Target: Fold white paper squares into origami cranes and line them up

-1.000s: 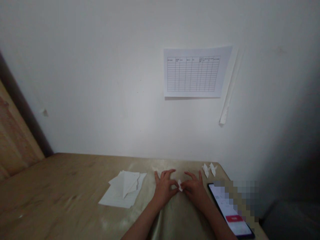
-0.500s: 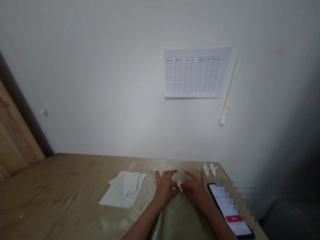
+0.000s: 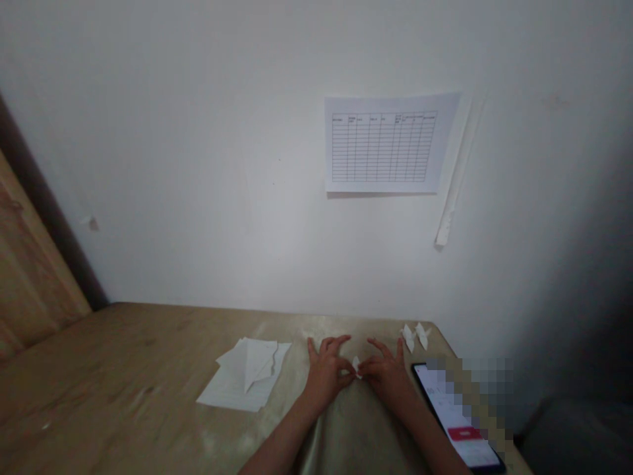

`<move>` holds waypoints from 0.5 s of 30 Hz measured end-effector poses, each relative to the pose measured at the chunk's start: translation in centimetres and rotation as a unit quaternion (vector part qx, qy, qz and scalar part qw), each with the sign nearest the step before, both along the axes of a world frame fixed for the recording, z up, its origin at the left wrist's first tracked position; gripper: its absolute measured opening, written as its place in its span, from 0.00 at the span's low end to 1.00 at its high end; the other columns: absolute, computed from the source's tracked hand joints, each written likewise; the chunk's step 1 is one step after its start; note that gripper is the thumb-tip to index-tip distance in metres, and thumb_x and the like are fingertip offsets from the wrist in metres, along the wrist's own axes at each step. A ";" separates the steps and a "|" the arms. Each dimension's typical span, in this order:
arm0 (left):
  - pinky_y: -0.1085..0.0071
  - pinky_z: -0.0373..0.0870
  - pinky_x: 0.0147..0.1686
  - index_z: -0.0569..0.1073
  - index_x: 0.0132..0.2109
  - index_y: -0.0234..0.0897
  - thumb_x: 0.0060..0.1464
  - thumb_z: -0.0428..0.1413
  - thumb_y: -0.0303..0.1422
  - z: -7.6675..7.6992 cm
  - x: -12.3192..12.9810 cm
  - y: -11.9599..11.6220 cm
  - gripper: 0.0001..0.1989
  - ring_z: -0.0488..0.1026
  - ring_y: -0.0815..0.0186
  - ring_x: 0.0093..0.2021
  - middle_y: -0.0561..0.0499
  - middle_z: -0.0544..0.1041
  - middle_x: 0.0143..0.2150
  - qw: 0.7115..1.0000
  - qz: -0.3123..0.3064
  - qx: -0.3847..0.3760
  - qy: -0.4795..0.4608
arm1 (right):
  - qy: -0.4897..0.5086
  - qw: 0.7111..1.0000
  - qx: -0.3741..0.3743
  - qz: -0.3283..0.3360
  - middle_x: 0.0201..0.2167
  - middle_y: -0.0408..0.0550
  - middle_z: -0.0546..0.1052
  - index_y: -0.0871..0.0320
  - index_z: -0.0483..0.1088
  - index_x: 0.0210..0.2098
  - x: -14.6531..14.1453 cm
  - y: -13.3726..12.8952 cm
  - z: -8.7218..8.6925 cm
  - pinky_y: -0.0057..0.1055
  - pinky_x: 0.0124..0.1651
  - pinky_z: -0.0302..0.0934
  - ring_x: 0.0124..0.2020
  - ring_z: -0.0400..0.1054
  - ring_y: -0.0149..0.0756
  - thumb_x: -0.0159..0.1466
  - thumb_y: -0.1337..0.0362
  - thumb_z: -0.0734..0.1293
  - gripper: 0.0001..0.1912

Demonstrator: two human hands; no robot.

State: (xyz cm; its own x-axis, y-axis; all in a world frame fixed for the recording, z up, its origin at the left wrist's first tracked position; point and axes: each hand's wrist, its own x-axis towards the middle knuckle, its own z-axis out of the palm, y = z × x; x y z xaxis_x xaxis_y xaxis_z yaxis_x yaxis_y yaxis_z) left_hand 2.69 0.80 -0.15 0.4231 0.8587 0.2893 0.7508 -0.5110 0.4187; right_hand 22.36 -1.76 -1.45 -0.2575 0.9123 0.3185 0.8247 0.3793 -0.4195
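Observation:
A small piece of folded white paper (image 3: pixel 356 364) is pinched between my two hands, low over the table. My left hand (image 3: pixel 326 366) grips its left side between thumb and forefinger, with the other fingers raised and spread. On the other side my right hand (image 3: pixel 388 369) pinches it the same way. The fingertips cover part of the paper, so its full shape is hidden. Beyond my right hand lie two small folded white paper pieces (image 3: pixel 408 338), side by side. To the left of my left hand rests a stack of white paper sheets (image 3: pixel 232 384) with folded pieces on top.
A smartphone (image 3: pixel 457 415) with a lit screen lies by the table's right edge, partly blurred out. The table (image 3: pixel 123 389) has a tan, wrinkled cover and meets a white wall. A printed grid sheet (image 3: pixel 383 148) hangs there. Wooden furniture (image 3: pixel 34 264) stands at the left.
Both hands stay in nearly the same place, still pinching the small paper. The view has shifted very slightly.

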 end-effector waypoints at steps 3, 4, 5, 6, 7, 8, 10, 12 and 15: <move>0.27 0.22 0.63 0.83 0.35 0.56 0.50 0.67 0.38 -0.4 0.0 0.1 0.04 0.60 0.49 0.65 0.60 0.66 0.68 1.000 0.000 0.020 0.003 | -0.010 1.000 0.009 0.003 0.41 0.37 0.83 0.39 0.80 0.37 -0.2 0.0 0.0 0.64 0.65 0.03 0.70 0.54 0.46 0.65 0.64 0.65 0.13; 0.27 0.21 0.63 0.83 0.35 0.57 0.50 0.68 0.39 -0.5 -0.1 0.2 0.04 0.60 0.49 0.65 0.60 0.66 0.67 1.000 0.000 0.026 0.004 | -0.019 1.000 0.007 0.006 0.41 0.37 0.83 0.38 0.80 0.37 -0.2 0.0 0.1 0.64 0.65 0.02 0.70 0.53 0.46 0.66 0.64 0.65 0.13; 0.27 0.21 0.63 0.83 0.35 0.57 0.50 0.68 0.39 -0.5 -0.1 0.2 0.05 0.60 0.49 0.65 0.61 0.67 0.67 0.999 -0.002 0.032 0.005 | -0.029 1.000 0.006 0.010 0.41 0.37 0.83 0.38 0.80 0.37 -0.2 0.0 0.1 0.64 0.65 0.02 0.70 0.53 0.46 0.66 0.63 0.65 0.12; 0.27 0.21 0.63 0.82 0.35 0.58 0.50 0.68 0.39 -0.6 -0.1 0.2 0.05 0.60 0.49 0.65 0.61 0.67 0.67 0.999 -0.004 0.038 0.006 | -0.040 0.999 0.004 0.012 0.42 0.37 0.83 0.38 0.80 0.38 -0.3 0.0 0.2 0.64 0.64 0.02 0.70 0.52 0.46 0.66 0.63 0.65 0.12; 0.27 0.20 0.63 0.82 0.36 0.58 0.50 0.68 0.39 -0.6 -0.2 0.2 0.05 0.61 0.49 0.64 0.61 0.67 0.67 0.999 -0.007 0.042 0.007 | -0.051 0.999 0.003 0.013 0.42 0.37 0.83 0.37 0.79 0.39 -0.3 -0.1 0.3 0.64 0.64 0.02 0.70 0.52 0.46 0.66 0.63 0.65 0.12; 0.27 0.20 0.62 0.82 0.36 0.59 0.50 0.68 0.39 -0.6 -0.2 0.2 0.06 0.61 0.49 0.64 0.61 0.67 0.67 0.999 -0.010 0.045 0.009 | -0.060 0.998 0.003 0.011 0.42 0.36 0.82 0.37 0.79 0.40 -0.4 -0.1 0.5 0.64 0.65 0.02 0.70 0.52 0.46 0.66 0.63 0.65 0.13; 0.26 0.19 0.62 0.82 0.36 0.58 0.50 0.68 0.39 -0.4 -0.2 0.2 0.06 0.61 0.49 0.64 0.60 0.67 0.67 0.999 -0.009 0.044 0.012 | -0.070 0.997 0.008 0.005 0.41 0.35 0.82 0.36 0.79 0.40 -0.5 -0.2 0.7 0.64 0.65 0.03 0.70 0.52 0.46 0.66 0.63 0.66 0.13; 0.26 0.19 0.62 0.83 0.36 0.58 0.50 0.68 0.39 -0.3 -0.2 0.1 0.05 0.61 0.48 0.64 0.60 0.67 0.67 0.999 -0.006 0.039 0.014 | -0.074 0.997 0.019 -0.004 0.40 0.35 0.82 0.37 0.79 0.39 -0.7 -0.4 1.1 0.63 0.66 0.04 0.70 0.52 0.46 0.66 0.63 0.66 0.12; 0.27 0.19 0.62 0.83 0.35 0.57 0.49 0.68 0.39 -0.1 -0.1 0.0 0.04 0.61 0.48 0.64 0.60 0.68 0.67 0.999 -0.005 0.038 0.013 | -0.082 0.996 0.034 -0.032 0.39 0.36 0.81 0.38 0.80 0.35 -0.9 -0.7 1.7 0.63 0.66 0.05 0.68 0.55 0.47 0.65 0.61 0.69 0.09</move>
